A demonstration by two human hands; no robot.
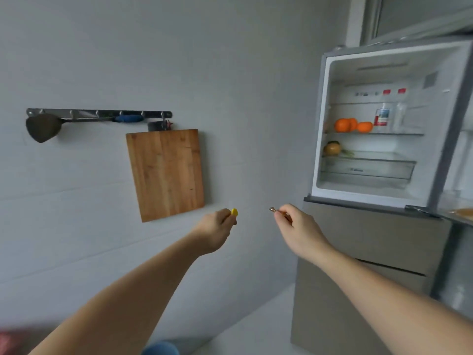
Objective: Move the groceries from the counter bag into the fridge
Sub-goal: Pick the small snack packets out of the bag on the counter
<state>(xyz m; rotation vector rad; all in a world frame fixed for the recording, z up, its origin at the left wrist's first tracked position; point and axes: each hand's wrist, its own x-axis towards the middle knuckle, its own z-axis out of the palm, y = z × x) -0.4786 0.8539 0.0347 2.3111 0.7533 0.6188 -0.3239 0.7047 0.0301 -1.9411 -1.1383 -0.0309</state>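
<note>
The small yellow object (pixel 234 212) in the left hand (pixel 217 230) shows only a corner past the curled fingers — its kind cannot be told. The thin brownish metal-tipped item (pixel 273 209) pinched by the right hand (pixel 294 226) is likewise mostly hidden. The open grey fridge (pixel 378 129) is cut by the right edge, and its door shelf with an orange-brown thing (pixel 464 212) is only partly in view. The labelled clear bottle (pixel 383 116) inside is blurred — the print is unreadable. A blue rounded shape (pixel 161 348) and a reddish blur (pixel 7 342) are clipped at the bottom edge.
</note>
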